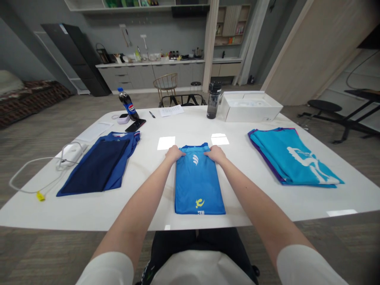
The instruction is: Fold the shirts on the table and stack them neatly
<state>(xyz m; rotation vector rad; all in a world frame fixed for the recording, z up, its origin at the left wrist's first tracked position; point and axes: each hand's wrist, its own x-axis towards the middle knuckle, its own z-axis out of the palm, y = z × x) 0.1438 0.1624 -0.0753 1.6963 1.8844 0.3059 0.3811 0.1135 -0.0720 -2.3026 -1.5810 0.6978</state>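
Note:
A blue shirt (197,182), folded into a narrow rectangle with its collar at the far end, lies flat on the white table (148,166) in front of me. My left hand (174,154) grips its far left corner, the thumb on top of the cloth. The far right corner is pinched by my right hand (216,154) in the same way. To the left lie dark navy cloth (96,168) and a blue garment (123,158) partly beneath it. Folded turquoise clothing (287,154) with a white print rests on the right side, purple cloth showing at its edge.
Along the far side stand a cola bottle (128,105), a dark drinking bottle (213,101) and a white box (251,107). A phone (135,125), pen (152,114) and papers (171,111) lie there. A white cable (32,160) runs off the left edge.

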